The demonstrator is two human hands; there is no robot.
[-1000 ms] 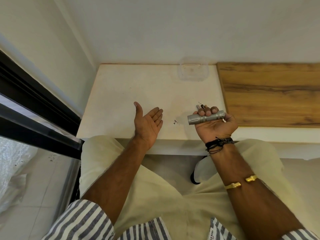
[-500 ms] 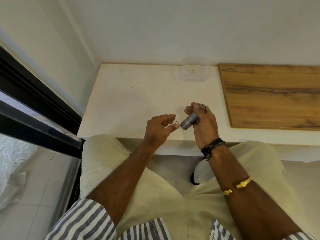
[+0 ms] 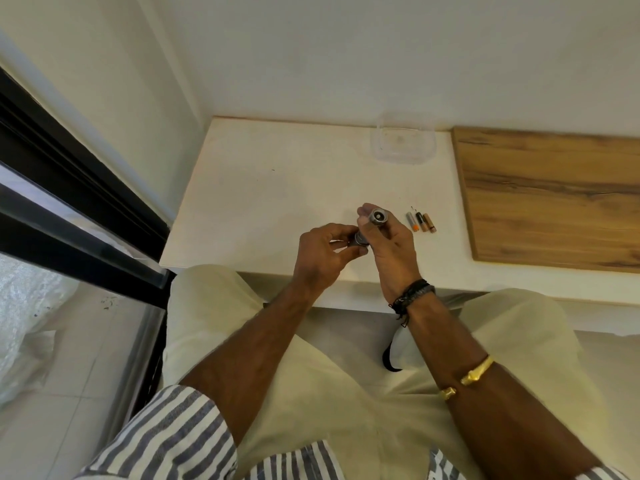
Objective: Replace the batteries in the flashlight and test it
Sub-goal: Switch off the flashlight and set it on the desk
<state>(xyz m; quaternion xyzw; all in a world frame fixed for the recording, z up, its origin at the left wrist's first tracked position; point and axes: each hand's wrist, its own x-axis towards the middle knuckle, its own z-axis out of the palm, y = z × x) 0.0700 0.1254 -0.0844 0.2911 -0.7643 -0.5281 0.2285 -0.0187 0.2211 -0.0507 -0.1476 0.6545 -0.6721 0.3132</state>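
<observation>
A small silver flashlight [image 3: 376, 216] is held over the white table [image 3: 263, 202], one round end turned up toward me. My right hand [image 3: 391, 244] grips its upper part. My left hand [image 3: 325, 252] pinches its lower end [image 3: 360, 240] between thumb and fingers. Most of the body is hidden by my fingers. Three small batteries [image 3: 420, 222] lie side by side on the table just right of my right hand, one silver with an orange tip, the others black and copper.
A clear plastic container [image 3: 403, 143] stands at the table's back edge near the wall. A wooden board [image 3: 554, 195] covers the right side. A dark window frame [image 3: 69, 188] runs along the left. My lap is below the table's front edge.
My left hand has come in from open and apart and now grips the flashlight's lower end. My right hand has tilted the flashlight up, which uncovers the batteries on the table.
</observation>
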